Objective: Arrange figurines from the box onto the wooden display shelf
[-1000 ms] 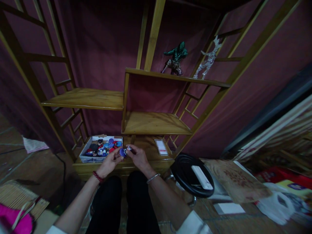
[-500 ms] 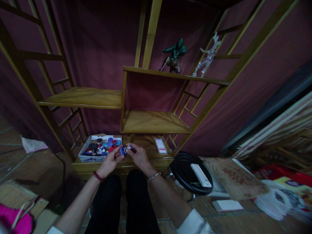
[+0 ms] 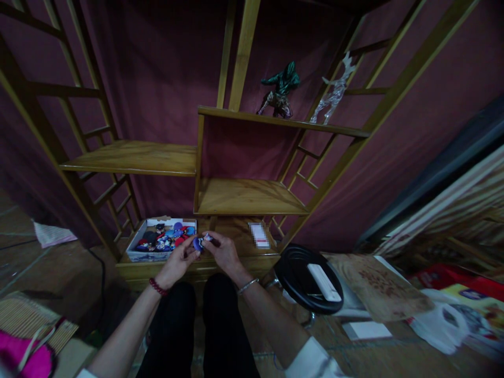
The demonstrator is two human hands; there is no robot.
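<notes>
Between my two hands is a small blue-purple and white figurine (image 3: pixel 199 243), its purple part rounded like a cap or base; the finer shape is too small to make out. My left hand (image 3: pixel 178 262) pinches it from the left, at the purple part. From the right, my right hand (image 3: pixel 223 251) grips the whitish end between thumb and fingers. Just left of my hands stands an open cardboard box (image 3: pixel 151 256), filled with several small figurines (image 3: pixel 167 237) in blue, red, black and white. It rests on the lowest board of a wooden shelf.
The wooden shelf (image 3: pixel 252 197) rises ahead, with a green hooded figure (image 3: pixel 281 86) and a clear deer figure (image 3: pixel 334 94) on an upper board. A blurred white card (image 3: pixel 259 235) lies right of my hands. A black stool (image 3: pixel 293 278) holds a white box (image 3: pixel 325 283); plastic bags (image 3: pixel 441 323) lie farther right.
My hands stay in place around the figurine, which looks turned very slightly. The whole view has shifted a tiny bit.
</notes>
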